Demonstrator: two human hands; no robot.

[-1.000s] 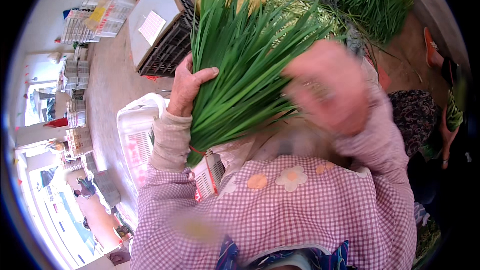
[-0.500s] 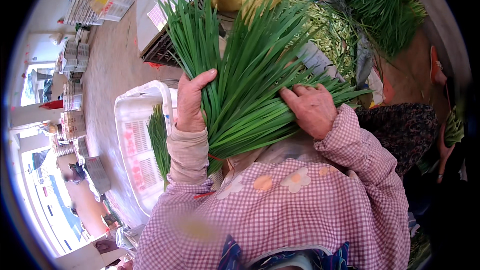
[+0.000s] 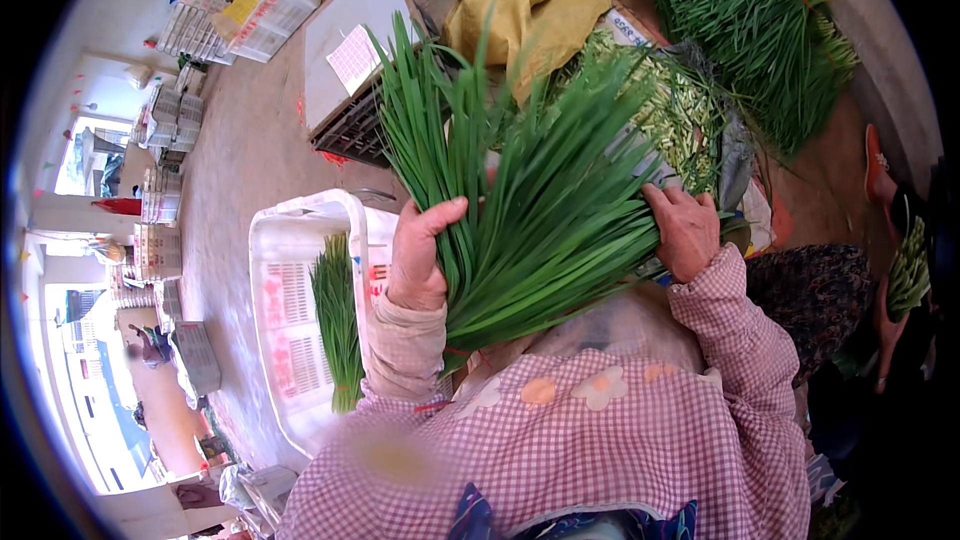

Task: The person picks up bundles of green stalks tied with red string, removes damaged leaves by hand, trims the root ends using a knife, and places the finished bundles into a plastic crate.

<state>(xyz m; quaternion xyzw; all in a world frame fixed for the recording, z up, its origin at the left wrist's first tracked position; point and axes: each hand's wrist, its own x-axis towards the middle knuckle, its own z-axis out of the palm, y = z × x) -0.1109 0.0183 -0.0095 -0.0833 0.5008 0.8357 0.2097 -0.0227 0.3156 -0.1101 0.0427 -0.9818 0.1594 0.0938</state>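
A large fanned bunch of garlic chives (image 3: 540, 230) lies across my lap, its leaf tips spreading away from me. My left hand (image 3: 425, 255) is closed round the left side of the bunch, thumb on top and the other fingers hidden beneath. At the right edge of the fan, my right hand (image 3: 685, 230) has its bent fingers closed on the outer leaves. A red band shows by the stem end, close to my left wrist. To my left, a smaller tied bunch of chives (image 3: 338, 315) rests in a white plastic crate (image 3: 270, 310).
Beyond the chives stand a pale-topped box (image 3: 350, 5) with a paper sheet and a yellow sack (image 3: 510, 15). Cut trimmings (image 3: 680, 125) lie at right, near a big heap of chives (image 3: 735, 35). Another person's foot in an orange shoe (image 3: 878, 175) is far right.
The upper leaves have swung and now blur, and the fan has shifted right in view. My right hand has moved outward to the leaf ends. My left hand keeps its hold.
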